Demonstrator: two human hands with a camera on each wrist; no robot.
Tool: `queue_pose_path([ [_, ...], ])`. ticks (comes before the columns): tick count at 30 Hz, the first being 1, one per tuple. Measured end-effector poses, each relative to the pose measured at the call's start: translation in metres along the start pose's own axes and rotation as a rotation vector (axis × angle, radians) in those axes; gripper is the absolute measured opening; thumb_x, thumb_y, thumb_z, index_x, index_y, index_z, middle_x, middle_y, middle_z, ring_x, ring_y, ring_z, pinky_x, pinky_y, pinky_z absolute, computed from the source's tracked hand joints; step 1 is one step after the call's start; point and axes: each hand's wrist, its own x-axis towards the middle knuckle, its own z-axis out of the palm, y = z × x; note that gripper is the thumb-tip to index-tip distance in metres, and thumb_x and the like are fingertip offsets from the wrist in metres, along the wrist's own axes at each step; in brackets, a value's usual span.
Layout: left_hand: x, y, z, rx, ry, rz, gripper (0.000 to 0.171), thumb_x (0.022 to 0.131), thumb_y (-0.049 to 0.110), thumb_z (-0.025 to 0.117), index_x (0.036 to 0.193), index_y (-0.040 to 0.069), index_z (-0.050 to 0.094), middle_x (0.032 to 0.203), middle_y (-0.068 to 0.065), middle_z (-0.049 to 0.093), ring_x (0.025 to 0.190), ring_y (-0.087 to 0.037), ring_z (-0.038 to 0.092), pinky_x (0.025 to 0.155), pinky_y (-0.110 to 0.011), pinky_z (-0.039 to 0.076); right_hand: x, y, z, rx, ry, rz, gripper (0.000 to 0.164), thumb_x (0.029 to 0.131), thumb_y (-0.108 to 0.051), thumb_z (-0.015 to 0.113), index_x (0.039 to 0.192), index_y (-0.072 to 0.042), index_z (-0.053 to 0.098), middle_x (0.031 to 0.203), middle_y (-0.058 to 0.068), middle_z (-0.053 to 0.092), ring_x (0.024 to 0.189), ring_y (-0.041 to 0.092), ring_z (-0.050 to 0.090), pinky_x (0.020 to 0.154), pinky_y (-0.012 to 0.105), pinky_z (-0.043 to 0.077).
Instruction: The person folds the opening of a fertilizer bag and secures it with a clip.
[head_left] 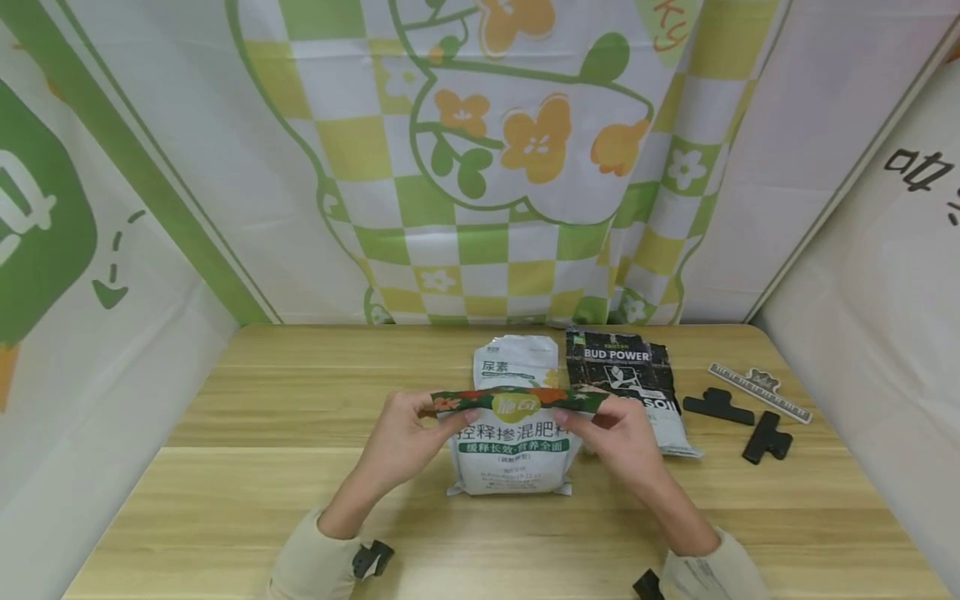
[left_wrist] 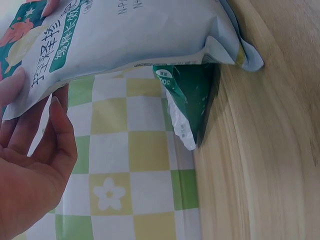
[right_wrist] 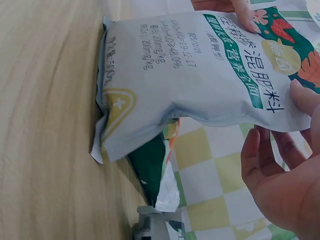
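A white fertilizer bag stands upright on the table, its top edge a dark green band with orange flowers. My left hand pinches the top left corner, thumb in front and fingers behind. At the top right corner my right hand pinches in the same way. In the left wrist view the left hand shows its fingers curled behind the bag. The right wrist view shows the right hand with its thumb on the bag's front.
Behind stands another white bag, partly hidden. A black BUD POWER soil bag lies to its right. Further right are two black clips and a long patterned clip. A checked cloth hangs beyond the wooden table.
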Motion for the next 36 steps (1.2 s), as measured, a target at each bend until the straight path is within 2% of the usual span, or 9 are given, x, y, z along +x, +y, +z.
queue_pose_path([
  [4,-0.001,0.0,-0.002,-0.017,-0.004,-0.025,0.015,0.092,0.029,0.082,0.1,0.017,0.084,0.098,-0.001,0.084,0.092,-0.011,0.076,0.081,-0.027,0.061,0.001,-0.001,0.001,0.005,0.003,-0.015,0.009,0.093,-0.007,0.078,0.096,0.002,0.081,0.098,-0.016,0.077,0.074,0.002,0.056,0.059,0.02,0.047],
  [7,-0.004,0.001,-0.005,-0.03,-0.002,-0.056,0.016,0.091,0.029,0.083,0.1,0.016,0.083,0.1,-0.002,0.083,0.096,-0.013,0.076,0.083,-0.025,0.06,0.003,0.0,0.003,0.009,-0.011,-0.008,0.01,0.093,-0.008,0.078,0.095,0.001,0.082,0.099,-0.017,0.077,0.072,0.002,0.057,0.06,0.02,0.049],
  [9,-0.005,0.001,-0.007,-0.04,-0.001,-0.072,0.017,0.091,0.03,0.083,0.1,0.016,0.083,0.101,-0.002,0.083,0.098,-0.013,0.076,0.084,-0.025,0.06,0.004,0.001,0.003,0.001,-0.014,0.005,0.01,0.093,-0.01,0.079,0.094,-0.001,0.082,0.098,-0.016,0.077,0.069,0.002,0.052,0.057,0.02,0.046],
  [12,-0.003,0.0,-0.006,-0.052,0.0,-0.071,0.017,0.09,0.03,0.083,0.1,0.016,0.083,0.1,-0.002,0.084,0.096,-0.013,0.076,0.084,-0.025,0.061,0.005,0.0,0.001,-0.011,-0.01,0.033,0.01,0.092,-0.012,0.08,0.094,-0.002,0.082,0.096,-0.015,0.078,0.067,0.002,0.051,0.054,0.019,0.044],
  [16,-0.001,-0.002,-0.003,-0.077,-0.004,-0.064,0.016,0.09,0.028,0.084,0.099,0.015,0.083,0.1,-0.002,0.084,0.097,-0.013,0.076,0.09,-0.03,0.061,0.004,-0.002,-0.005,-0.013,-0.012,0.047,0.009,0.092,-0.012,0.081,0.095,-0.003,0.082,0.095,-0.01,0.079,0.06,0.002,0.042,0.047,0.021,0.038],
  [20,0.001,-0.002,-0.001,-0.083,0.002,-0.059,0.015,0.09,0.027,0.084,0.099,0.015,0.083,0.1,-0.002,0.084,0.098,-0.013,0.076,0.094,-0.034,0.061,0.005,-0.004,-0.009,-0.016,-0.015,0.055,0.008,0.091,-0.012,0.081,0.095,-0.005,0.082,0.097,-0.007,0.079,0.062,0.003,0.047,0.048,0.022,0.04],
  [28,0.0,-0.001,-0.001,-0.053,0.013,-0.063,0.014,0.09,0.027,0.084,0.096,0.014,0.083,0.096,-0.002,0.084,0.092,-0.011,0.075,0.083,-0.026,0.06,0.004,-0.004,-0.011,-0.005,-0.026,0.074,0.012,0.091,-0.011,0.081,0.094,0.001,0.081,0.097,-0.017,0.077,0.082,0.005,0.061,0.067,0.021,0.052],
  [32,0.0,0.001,-0.001,-0.054,0.01,-0.061,0.015,0.091,0.029,0.083,0.096,0.015,0.084,0.096,-0.002,0.084,0.091,-0.009,0.075,0.081,-0.025,0.06,0.003,-0.004,-0.012,0.0,-0.028,0.062,0.013,0.091,-0.01,0.081,0.097,0.001,0.081,0.098,-0.015,0.077,0.083,0.006,0.062,0.064,0.021,0.05],
  [36,0.0,0.003,-0.001,-0.047,0.013,-0.061,0.014,0.091,0.029,0.083,0.095,0.015,0.084,0.095,-0.001,0.084,0.089,-0.008,0.075,0.083,-0.027,0.061,0.003,-0.004,-0.013,0.001,-0.03,0.075,0.014,0.092,-0.011,0.081,0.098,0.001,0.081,0.1,-0.016,0.076,0.089,0.005,0.066,0.07,0.021,0.054],
])
